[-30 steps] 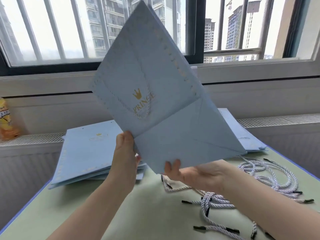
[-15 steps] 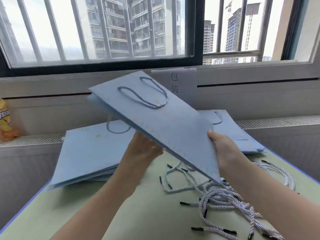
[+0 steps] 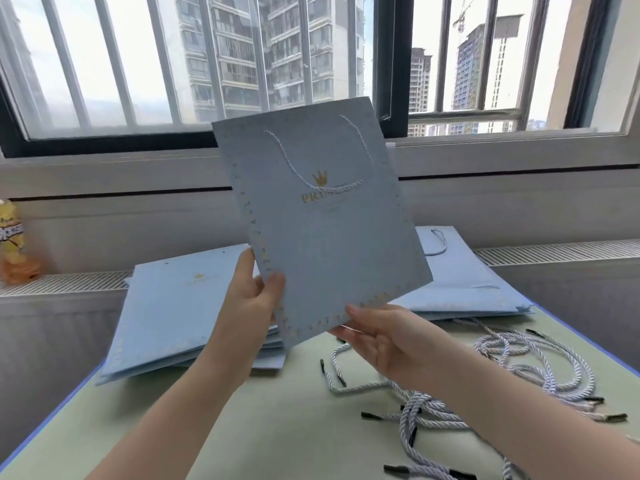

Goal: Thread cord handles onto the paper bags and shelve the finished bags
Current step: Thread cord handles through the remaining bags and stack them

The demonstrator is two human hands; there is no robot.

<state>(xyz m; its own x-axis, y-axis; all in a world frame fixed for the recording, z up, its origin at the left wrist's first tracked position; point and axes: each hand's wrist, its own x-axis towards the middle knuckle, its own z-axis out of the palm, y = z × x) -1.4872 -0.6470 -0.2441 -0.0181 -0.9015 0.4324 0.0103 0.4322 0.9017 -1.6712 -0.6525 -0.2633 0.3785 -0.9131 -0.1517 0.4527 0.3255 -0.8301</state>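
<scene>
Hands pinch a pale blue paper bag [image 3: 332, 237] upright above the surface [image 3: 277, 427], left hand [image 3: 254, 299] at its side edge, right hand [image 3: 377, 337] under its bottom corner, where a slackened grip could drop it onto the loose cord handles [image 3: 502, 375].

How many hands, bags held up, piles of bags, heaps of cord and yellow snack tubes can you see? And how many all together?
Hands: 2, the left hand and the right hand
Bag held up: 1
Piles of bags lying flat: 2, left pile and right pile
Heap of cords: 1
Yellow snack tube: 1
Total: 7
</scene>
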